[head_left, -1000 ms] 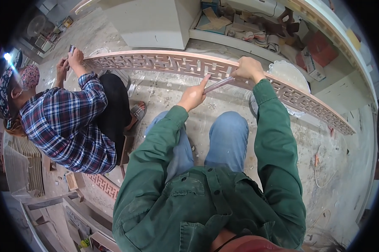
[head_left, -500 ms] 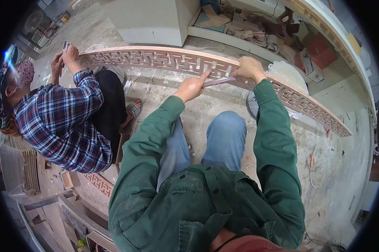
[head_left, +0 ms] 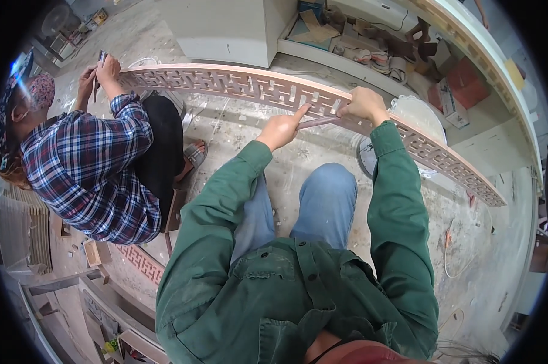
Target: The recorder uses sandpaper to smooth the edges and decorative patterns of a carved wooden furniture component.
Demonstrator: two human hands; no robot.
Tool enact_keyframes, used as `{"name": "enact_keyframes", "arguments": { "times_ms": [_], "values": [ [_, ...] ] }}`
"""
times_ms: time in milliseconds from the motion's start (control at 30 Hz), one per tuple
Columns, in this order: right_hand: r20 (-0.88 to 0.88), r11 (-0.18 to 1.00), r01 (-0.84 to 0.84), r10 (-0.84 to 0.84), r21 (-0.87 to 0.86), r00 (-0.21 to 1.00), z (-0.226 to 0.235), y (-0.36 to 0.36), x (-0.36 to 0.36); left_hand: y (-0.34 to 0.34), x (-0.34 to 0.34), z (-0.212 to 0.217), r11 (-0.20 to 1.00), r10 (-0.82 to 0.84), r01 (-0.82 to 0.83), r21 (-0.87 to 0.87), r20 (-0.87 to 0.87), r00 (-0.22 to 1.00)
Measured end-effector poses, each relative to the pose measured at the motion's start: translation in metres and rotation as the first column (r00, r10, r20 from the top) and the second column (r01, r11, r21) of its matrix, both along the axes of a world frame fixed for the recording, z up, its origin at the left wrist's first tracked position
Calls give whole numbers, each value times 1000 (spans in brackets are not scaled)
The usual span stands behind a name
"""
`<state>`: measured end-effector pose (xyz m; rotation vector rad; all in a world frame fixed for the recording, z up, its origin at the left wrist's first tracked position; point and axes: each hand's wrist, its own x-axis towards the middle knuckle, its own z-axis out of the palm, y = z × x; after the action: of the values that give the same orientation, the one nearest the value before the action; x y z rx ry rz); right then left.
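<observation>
A long pale-wood lattice panel (head_left: 225, 84) with cut-out openings stretches across in front of me, standing on edge. My left hand (head_left: 280, 129) is closed on one end of a thin, flat, reddish-brown strip (head_left: 319, 122), its index finger stretched toward the panel's openings. The strip lies against the panel's near lower side; its far end passes below my right hand. Over the panel's top edge, my right hand (head_left: 366, 105) is closed, with its fingertips at the openings. What its hidden fingers touch behind the panel cannot be seen.
A co-worker in a plaid shirt (head_left: 91, 164) crouches at the panel's left end, holding a narrow tool. A round white stool (head_left: 416, 115) stands under the right part. Behind is a white cabinet (head_left: 225, 30) and a cluttered shelf. Another lattice piece (head_left: 141, 262) lies lower left.
My left hand has shifted slightly right and down with the strip, whose visible length is shorter. The right hand stays at the panel. The co-worker's hands have moved slightly.
</observation>
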<state>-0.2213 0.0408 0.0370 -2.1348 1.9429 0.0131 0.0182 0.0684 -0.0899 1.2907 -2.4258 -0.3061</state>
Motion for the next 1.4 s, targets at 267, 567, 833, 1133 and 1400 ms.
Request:
{"name": "enact_keyframes", "arguments": {
  "times_ms": [267,567,833,1133,1400],
  "values": [
    [6,1000,5,-5,8,1000,-2,-4,3,-19,-1,3,994,-81,85,-64,66,995],
    [-4,1000,5,-5,5,1000,-1,-5,1,31,39,-4,997,72,-65,47,-191,979],
    [3,1000,10,-10,-9,1000,-6,-6,4,-7,52,15,995,56,-59,-76,-48,997],
    [-14,999,3,-4,-43,1000,-7,-6,-1,-2,47,20,989,125,-129,-69,-63,990],
    [41,999,38,-39,25,998,1,-7,0,1,45,41,986,150,-162,-36,-211,966]
  ]
}}
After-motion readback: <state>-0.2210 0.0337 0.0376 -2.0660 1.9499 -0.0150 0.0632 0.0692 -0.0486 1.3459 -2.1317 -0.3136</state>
